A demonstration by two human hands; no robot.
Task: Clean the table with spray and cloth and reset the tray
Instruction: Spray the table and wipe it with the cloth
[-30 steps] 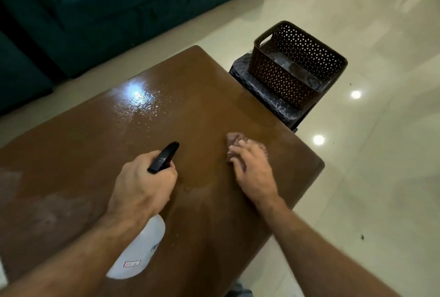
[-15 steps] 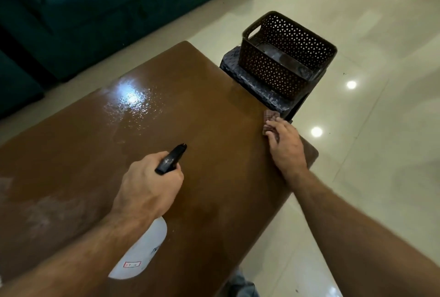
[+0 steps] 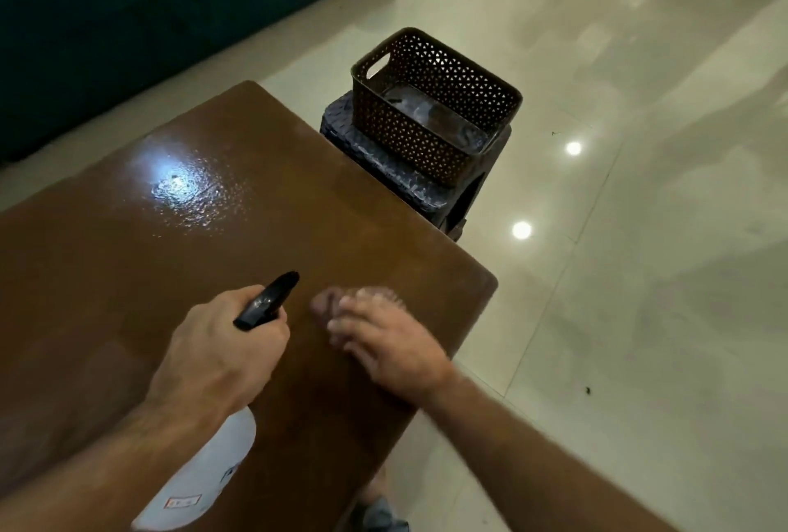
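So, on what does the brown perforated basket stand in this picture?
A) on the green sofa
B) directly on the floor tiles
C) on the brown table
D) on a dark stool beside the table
D: the basket stands on a dark stool next to the table's far right edge, off the tabletop and above the floor.

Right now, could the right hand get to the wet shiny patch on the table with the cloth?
Probably yes. The right hand presses the cloth flat on the table, and bare wood lies between it and the wet patch.
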